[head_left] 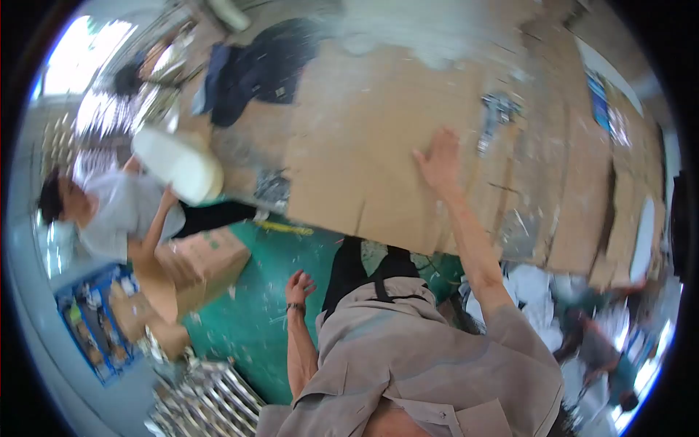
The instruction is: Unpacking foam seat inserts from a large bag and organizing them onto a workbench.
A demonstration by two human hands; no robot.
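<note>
Right hand (440,162): palm down, fingers extended and thumb set apart, grasping nothing. It lies over the right part of a flat brown cardboard sheet (357,138) and appears to rest on its surface. Left hand (299,287): raised beside the body, well apart from the sheet, fingers loosely curled and partly open, nothing held. A dark band (296,306) encircles the left wrist.

The sheet is located on the work surface directly in front of the person, its near edge facing the waist. A short dark slit runs inward from that edge.

To the right of the sheet, near the right hand, lies a silver metal implement (499,113); blur hides its exact type. A dark blue cloth item (269,65) is positioned at the sheet's far left corner. Blurred translucent white material (415,29) covers the far edge.

At left, a co-worker in a light shirt (124,207) holds a white oblong piece with rounded ends (182,164). Below the co-worker, a brown cardboard carton (207,266) stands on the green floor (266,328). Shiny silver ribbed parts (207,397) occupy the lower left.
</note>
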